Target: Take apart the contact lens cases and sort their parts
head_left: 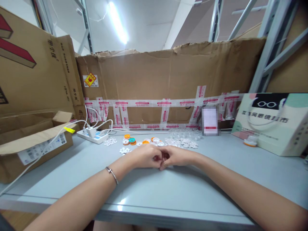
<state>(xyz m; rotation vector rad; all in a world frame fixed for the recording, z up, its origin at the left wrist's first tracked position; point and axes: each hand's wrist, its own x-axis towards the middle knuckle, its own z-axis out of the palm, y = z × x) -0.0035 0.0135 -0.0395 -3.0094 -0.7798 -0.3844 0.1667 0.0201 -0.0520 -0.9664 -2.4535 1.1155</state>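
My left hand (145,156) and my right hand (180,156) meet above the grey table (163,192), fingertips curled together. Both are closed, and whatever they hold, if anything, is hidden by the fingers. A silver bracelet (112,175) circles my left wrist. Just behind the hands lie round orange and white caps (145,141) and a teal ring-shaped cap (132,140). Small white pieces (124,150) sit beyond my left hand. A larger heap of white and clear little parts (185,143) spreads behind my right hand, with clear plastic cups (192,133) at its back.
A power strip (95,136) with plugs and white cables stands at left, near an opened cardboard box (48,146). Taped cardboard (149,80) walls the back. A blurred phone-like panel (210,120) leans there. At right are a paper bag (264,128) and a small orange-rimmed container (250,141).
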